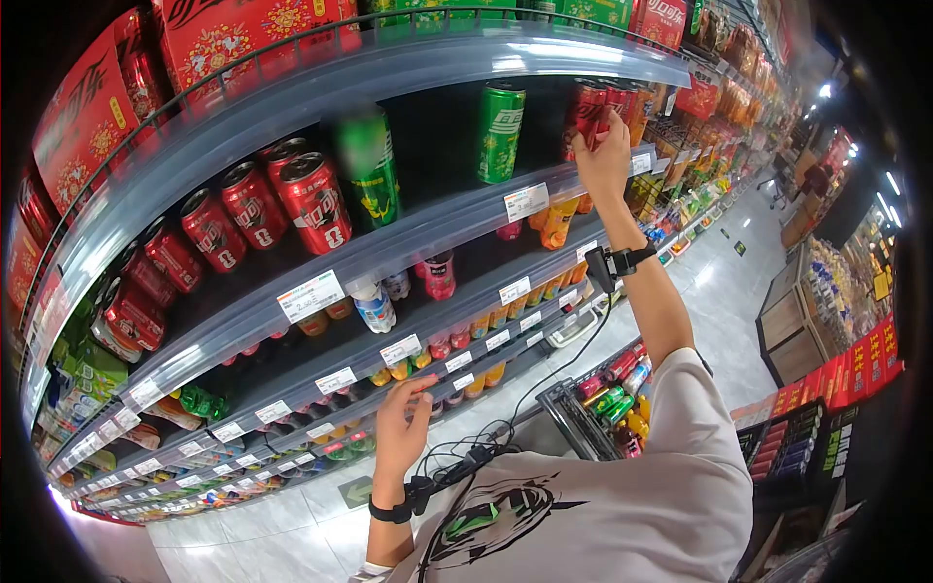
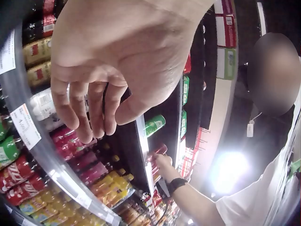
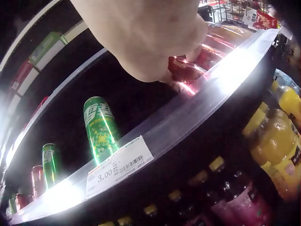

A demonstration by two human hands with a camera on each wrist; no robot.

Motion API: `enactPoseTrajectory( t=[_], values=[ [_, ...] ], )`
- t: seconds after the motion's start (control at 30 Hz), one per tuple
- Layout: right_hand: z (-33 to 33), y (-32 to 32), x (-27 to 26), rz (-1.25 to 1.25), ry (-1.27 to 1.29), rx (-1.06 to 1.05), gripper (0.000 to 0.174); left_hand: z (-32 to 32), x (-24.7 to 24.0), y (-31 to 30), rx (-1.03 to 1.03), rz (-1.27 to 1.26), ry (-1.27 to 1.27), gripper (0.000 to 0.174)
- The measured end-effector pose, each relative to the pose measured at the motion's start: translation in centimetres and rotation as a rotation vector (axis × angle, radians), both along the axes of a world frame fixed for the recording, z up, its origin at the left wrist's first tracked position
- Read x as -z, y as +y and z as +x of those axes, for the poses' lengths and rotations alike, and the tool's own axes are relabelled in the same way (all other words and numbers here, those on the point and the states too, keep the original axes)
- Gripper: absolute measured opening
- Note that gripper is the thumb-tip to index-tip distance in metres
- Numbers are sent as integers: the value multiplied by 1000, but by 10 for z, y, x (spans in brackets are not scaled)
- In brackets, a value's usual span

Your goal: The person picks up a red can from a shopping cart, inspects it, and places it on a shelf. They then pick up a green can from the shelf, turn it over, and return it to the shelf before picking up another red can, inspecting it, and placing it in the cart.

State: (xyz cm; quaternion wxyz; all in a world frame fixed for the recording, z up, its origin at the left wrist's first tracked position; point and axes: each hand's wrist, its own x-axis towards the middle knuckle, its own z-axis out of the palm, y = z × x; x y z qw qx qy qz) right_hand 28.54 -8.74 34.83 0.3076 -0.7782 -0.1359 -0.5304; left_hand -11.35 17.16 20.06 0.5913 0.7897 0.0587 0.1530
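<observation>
At the right end of the upper shelf, the right hand [image 1: 603, 160] has its fingers curled round a red can [image 1: 585, 112] standing among other red cans. In the right wrist view the hand [image 3: 150, 42] covers part of a red can [image 3: 184, 69]. A green can [image 1: 501, 136] stands upright to its left, above a price tag [image 3: 117, 165]. The left hand [image 1: 400, 428] hangs in front of the lower shelves, holding nothing; in the left wrist view its fingers are loosely bent [image 2: 117, 61].
Red cans [image 1: 313, 204] and a tall green can [image 1: 374, 175] stand farther left on the shelf [image 1: 428, 225]. Bottles fill lower shelves. Red boxes [image 1: 248, 49] sit above. A basket [image 1: 573, 418] of drinks is below; a black cable [image 1: 544, 374] hangs between the wrists.
</observation>
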Motion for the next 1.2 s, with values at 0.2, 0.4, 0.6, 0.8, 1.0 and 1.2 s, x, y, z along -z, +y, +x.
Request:
enactPoseTrajectory(
  t=[0.2, 0.4, 0.6, 0.8, 1.0, 1.2],
  values=[
    [-6, -1, 3, 42, 6, -24, 58, -7, 4, 5, 6, -72, 35, 23],
    [-46, -12, 8, 59, 39, -89, 61, 0, 13, 2, 92, -47, 63, 24],
    [-151, -77, 52, 552, 280, -288, 57, 22, 24, -18, 194, -21, 84, 20],
    [-217, -214, 185, 780, 507, 119, 47, 60, 46, -54, 408, 13, 204, 23],
    [-273, -318, 330, 1024, 680, 339, 40, 94, 50, -118, 675, 145, 243, 25],
    [-285, -346, 431, 1188, 1130, 282, 29, 119, 121, -178, 952, 407, 205, 36]
  ],
)
